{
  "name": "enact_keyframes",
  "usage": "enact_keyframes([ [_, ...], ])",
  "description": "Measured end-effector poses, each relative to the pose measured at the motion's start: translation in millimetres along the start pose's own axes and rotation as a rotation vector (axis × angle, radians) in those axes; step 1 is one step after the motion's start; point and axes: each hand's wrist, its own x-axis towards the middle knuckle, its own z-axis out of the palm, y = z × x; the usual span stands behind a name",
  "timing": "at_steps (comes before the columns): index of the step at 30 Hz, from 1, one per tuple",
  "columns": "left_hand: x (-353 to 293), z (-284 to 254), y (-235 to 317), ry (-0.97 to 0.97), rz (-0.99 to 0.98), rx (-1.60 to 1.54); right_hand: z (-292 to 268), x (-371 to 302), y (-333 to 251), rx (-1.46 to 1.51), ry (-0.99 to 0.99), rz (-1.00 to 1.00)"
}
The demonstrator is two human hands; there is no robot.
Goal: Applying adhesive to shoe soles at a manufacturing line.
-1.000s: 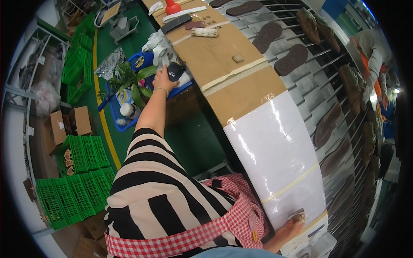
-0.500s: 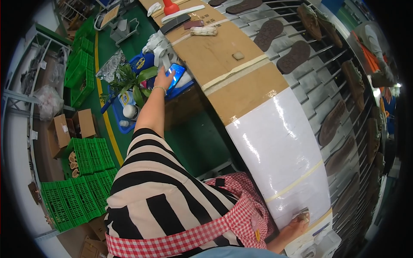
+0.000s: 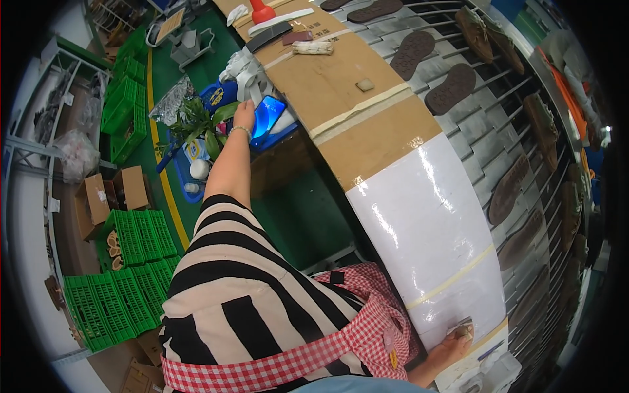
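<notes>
My left hand (image 3: 244, 118), reaching out over a blue tray (image 3: 278, 139), is at the left edge of a phone (image 3: 267, 116) with a lit blue screen. Its fingers look stretched forward, though their tips show only in part. The phone rests among things on the tray, close to white straps (image 3: 244, 71). Leaves of a green plant (image 3: 208, 128) come close to the hand from the left. At the near end of the white-covered bench, my right hand (image 3: 454, 345) is closed on a small grey-brown piece (image 3: 467, 324), whose kind I cannot make out.
Cardboard covers the bench (image 3: 367, 160) farther off, with a red cone-shaped thing (image 3: 261, 12), a dark strip (image 3: 268, 37) and a whitish block (image 3: 312, 48). On the right, shoe soles (image 3: 451, 89) lie on a metal conveyor (image 3: 481, 121). Green crates (image 3: 118, 304) stand at left.
My left hand has drawn slightly left, off the phone, whose screen now shows more fully. My right hand stays in place with the small piece.
</notes>
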Motion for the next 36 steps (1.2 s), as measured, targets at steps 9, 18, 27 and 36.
enact_keyframes([
  [9, -4, -4, 7, 0.011, 0.012, -0.024, 1, -1, 0, 0.026, 0.022, -0.001],
  [18, -5, -8, 4, -0.013, 0.079, 0.053, -2, -1, -1, 0.039, -0.008, -0.027],
  [27, -26, -3, 24, -0.137, 0.21, 0.442, -2, -1, -1, 0.059, -0.011, -0.016],
  [36, -75, -6, 62, -0.194, 0.136, 0.705, -5, -2, 0, 0.069, -0.037, 0.003],
])
